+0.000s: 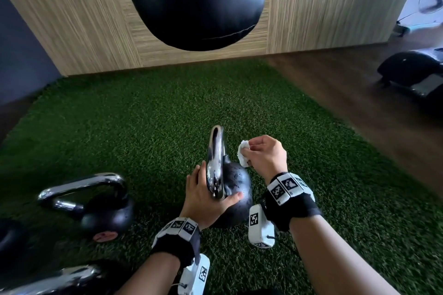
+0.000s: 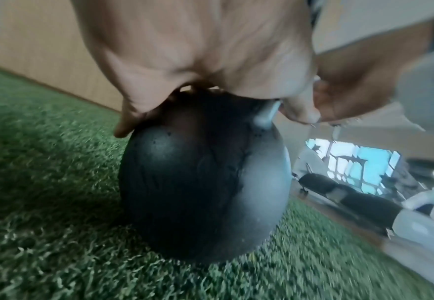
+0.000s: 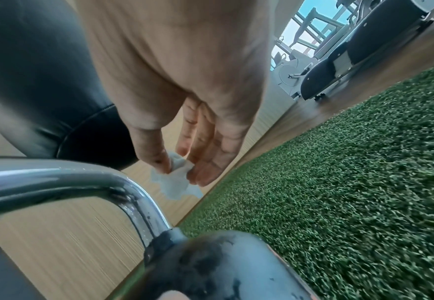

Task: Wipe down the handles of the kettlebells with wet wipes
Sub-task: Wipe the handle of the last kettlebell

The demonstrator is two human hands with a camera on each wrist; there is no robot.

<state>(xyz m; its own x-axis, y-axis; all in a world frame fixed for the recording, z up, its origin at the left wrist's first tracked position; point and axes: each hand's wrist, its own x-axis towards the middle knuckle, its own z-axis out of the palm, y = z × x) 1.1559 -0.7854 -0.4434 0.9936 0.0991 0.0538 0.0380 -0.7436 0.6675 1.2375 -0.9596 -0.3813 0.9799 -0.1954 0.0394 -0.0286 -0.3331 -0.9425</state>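
Head view: left hand clasps the black round kettlebell on green artificial turf, thumb across the ball; its chrome loop handle stands upright, seen edge-on; right hand pinches a crumpled white wet wipe just right of the handle, apart from it
Left wrist view: fingers curve over the ball's top
Right wrist view: thumb and fingertips pinch the wipe beyond the handle's bend; the right hand is nearer, and the wipe likely needs to travel leftward onto the bar

Lower centre: black wrist straps carry white blocks printed with black square markers; white marked housings hang beneath.
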